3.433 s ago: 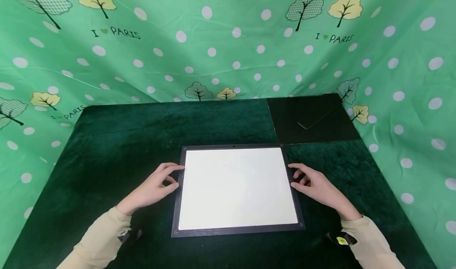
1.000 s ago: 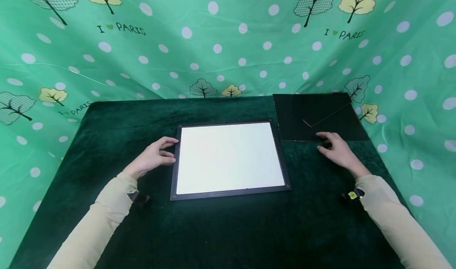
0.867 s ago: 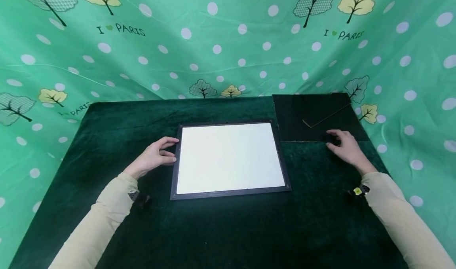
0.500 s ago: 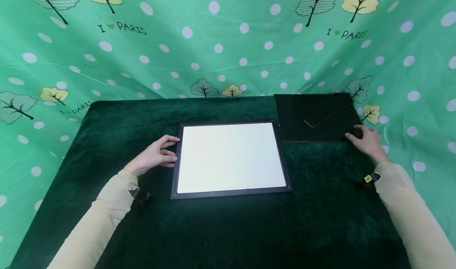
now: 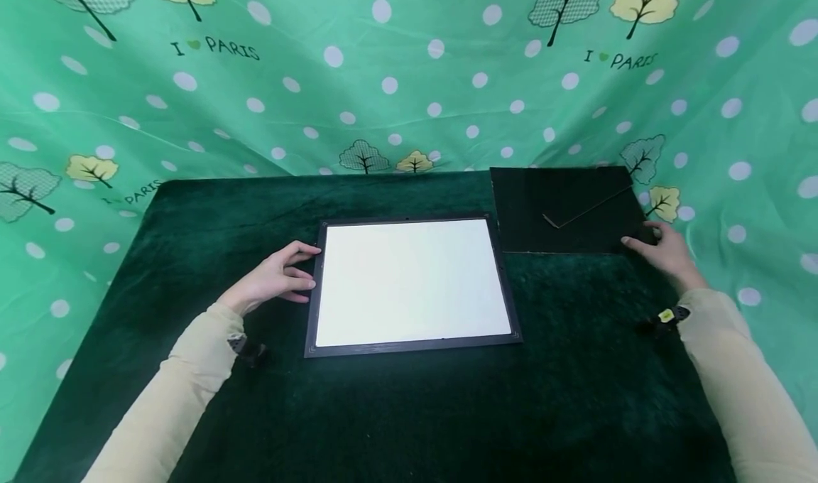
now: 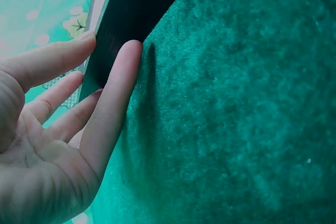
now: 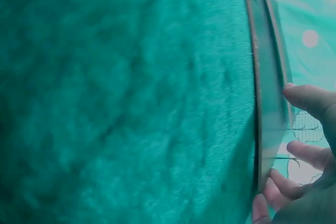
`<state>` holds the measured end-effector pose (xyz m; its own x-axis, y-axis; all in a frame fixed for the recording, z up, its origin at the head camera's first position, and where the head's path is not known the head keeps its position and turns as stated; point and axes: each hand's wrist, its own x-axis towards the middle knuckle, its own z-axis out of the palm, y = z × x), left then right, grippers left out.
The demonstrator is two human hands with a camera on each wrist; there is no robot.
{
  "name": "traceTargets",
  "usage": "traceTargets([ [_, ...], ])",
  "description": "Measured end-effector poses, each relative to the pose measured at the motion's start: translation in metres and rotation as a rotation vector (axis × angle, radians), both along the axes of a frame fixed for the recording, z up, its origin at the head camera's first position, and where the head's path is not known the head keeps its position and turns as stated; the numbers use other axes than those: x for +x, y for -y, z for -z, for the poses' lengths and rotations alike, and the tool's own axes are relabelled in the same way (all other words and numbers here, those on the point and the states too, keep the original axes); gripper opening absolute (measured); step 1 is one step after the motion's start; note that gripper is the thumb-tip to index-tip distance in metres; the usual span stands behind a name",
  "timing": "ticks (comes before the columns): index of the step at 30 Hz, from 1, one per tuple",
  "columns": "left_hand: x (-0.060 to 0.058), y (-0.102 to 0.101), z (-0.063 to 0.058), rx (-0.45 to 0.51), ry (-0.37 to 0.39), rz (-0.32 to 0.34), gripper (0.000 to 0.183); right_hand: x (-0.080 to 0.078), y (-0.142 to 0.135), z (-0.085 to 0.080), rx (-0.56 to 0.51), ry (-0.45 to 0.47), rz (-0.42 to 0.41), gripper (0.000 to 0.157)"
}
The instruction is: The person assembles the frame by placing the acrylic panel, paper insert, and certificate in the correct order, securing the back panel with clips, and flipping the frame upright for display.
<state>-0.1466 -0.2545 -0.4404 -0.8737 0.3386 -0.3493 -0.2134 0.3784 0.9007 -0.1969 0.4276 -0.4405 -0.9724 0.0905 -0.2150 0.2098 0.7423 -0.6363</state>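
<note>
A white panel in a dark frame (image 5: pixel 412 284) lies on the table in the head view. My left hand (image 5: pixel 273 277) touches its left edge with spread fingers. In the left wrist view, fingertips of the left hand (image 6: pixel 63 129) meet the dark side of the frame (image 6: pixel 123 22). A flat black box-like piece (image 5: pixel 562 209), marked by a thin slanting line, lies at the back right. My right hand (image 5: pixel 667 256) is at its near right corner, thumb toward its front edge. The right wrist view shows the thumb of the right hand (image 7: pixel 310 166) at the piece's edge (image 7: pixel 270 87).
Dark green velvety cloth (image 5: pixel 409 412) covers the table. A green curtain (image 5: pixel 409 64) with white dots and printed trees stands behind it and at both sides. Small dark devices sit at the wrists, the right one (image 5: pixel 671 316) with a yellow patch.
The framed white panel moved away from me early on. My right hand left its right edge and travelled right to the black piece's corner. The left hand stayed at the frame.
</note>
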Motion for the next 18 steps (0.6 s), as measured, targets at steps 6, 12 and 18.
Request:
traceTargets([
  [6,0.001,0.0,0.0,-0.002,-0.003,0.001,0.056,0.001,0.0,-0.004,-0.169,0.037,0.092,0.085],
  [12,-0.001,0.001,0.001,-0.004,0.0,0.001,0.057,0.003,-0.01,-0.014,-0.362,0.086,0.219,0.077],
  [18,-0.003,0.002,0.001,-0.004,0.001,0.01,0.057,0.008,-0.017,-0.029,-0.577,0.088,0.26,0.059],
])
